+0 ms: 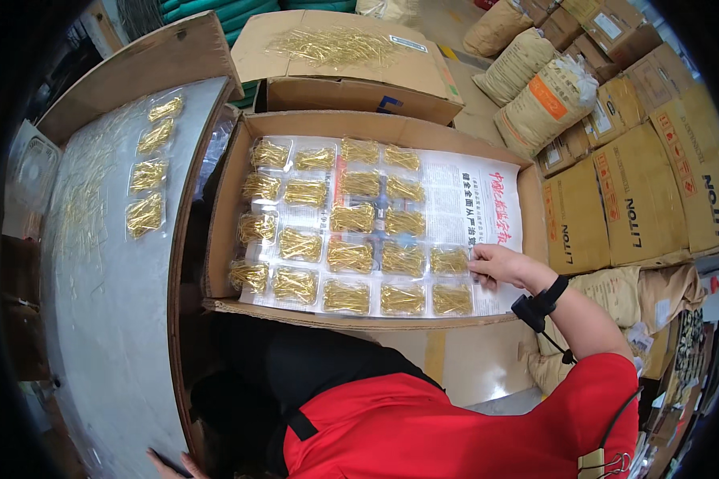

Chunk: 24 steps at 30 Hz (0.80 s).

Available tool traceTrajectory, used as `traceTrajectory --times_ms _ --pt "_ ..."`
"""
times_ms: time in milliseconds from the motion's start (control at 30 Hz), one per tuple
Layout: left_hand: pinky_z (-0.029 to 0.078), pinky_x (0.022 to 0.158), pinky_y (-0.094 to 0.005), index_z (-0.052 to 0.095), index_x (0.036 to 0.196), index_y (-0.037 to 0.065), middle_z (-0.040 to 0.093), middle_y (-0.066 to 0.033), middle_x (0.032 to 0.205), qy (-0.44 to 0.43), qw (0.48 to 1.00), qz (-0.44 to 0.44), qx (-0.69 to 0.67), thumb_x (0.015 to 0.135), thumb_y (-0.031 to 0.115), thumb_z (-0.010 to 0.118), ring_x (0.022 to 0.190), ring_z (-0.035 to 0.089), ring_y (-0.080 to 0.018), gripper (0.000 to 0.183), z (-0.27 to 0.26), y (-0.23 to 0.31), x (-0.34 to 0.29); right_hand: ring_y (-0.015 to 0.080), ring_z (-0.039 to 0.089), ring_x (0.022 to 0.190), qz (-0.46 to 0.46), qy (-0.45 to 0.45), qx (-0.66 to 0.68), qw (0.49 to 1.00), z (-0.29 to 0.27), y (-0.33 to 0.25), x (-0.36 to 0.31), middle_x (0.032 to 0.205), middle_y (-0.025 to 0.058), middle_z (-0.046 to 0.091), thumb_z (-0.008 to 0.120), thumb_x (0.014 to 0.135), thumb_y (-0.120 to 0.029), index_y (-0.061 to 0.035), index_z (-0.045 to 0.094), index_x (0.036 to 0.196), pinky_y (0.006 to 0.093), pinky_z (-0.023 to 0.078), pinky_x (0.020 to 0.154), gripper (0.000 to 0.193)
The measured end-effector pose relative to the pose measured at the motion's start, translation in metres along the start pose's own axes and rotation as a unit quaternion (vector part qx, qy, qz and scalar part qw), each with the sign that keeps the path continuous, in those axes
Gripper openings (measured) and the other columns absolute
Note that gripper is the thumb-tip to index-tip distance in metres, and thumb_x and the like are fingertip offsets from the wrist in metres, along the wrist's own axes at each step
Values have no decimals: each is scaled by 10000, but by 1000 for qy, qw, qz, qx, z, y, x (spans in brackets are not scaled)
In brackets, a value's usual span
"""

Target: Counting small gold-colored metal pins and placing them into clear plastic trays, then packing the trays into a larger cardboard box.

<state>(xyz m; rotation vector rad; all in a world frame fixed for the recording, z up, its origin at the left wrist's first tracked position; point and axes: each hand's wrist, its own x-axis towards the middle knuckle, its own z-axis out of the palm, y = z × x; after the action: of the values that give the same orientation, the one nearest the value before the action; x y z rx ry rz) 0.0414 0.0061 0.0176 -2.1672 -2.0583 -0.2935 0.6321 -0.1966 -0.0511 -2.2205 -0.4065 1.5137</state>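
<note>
An open cardboard box (pixel 220 215) lies before me, lined with a printed newspaper sheet (pixel 475 199). On the sheet lie rows of clear bags of gold metal pins (pixel 351 257). My right hand (pixel 497 265) rests on the sheet at the right end of the rows, fingertips touching the edge of a bag of pins (pixel 450 261); a black strap sits on its wrist. Only the fingertips of my left hand (pixel 172 463) show at the bottom edge, pressed on the grey table (pixel 104 319). Whether that hand holds anything is hidden.
On the grey table at left lie several more pin bags (pixel 145 214) and loose pins. A second carton (pixel 335 56) behind the box carries a heap of loose gold pins. Stacked brown cartons (pixel 639 199) and filled sacks (pixel 543 100) crowd the right side.
</note>
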Motion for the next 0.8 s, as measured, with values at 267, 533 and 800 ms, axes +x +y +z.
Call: traceTrajectory --times_ms 267,533,800 --pt "352 1119 -460 423 1465 -48 488 -261 1443 28 998 -16 -56 998 348 583 1330 461 -404 633 18 -36 -8 125 597 590 -63 86 -137 985 -22 -28 -15 744 47 652 680 937 -271 -18 665 918 297 486 524 254" --pt "276 1176 -514 392 1454 -82 463 -277 1455 64 988 -30 -137 928 319 651 1360 404 -461 710 21 -18 -9 72 520 573 -300 -64 7 952 77 -220 -5 717 -10 583 640 979 -206 -12 661 940 233 424 516 200" --pt "315 1152 -528 446 1426 -68 526 -261 1399 100 986 -12 -134 935 348 648 1301 466 -471 675 22 -21 -12 22 549 655 -281 -152 72 945 180 -393 60 949 58 722 639 1005 -231 -10 666 1045 174 450 540 227"
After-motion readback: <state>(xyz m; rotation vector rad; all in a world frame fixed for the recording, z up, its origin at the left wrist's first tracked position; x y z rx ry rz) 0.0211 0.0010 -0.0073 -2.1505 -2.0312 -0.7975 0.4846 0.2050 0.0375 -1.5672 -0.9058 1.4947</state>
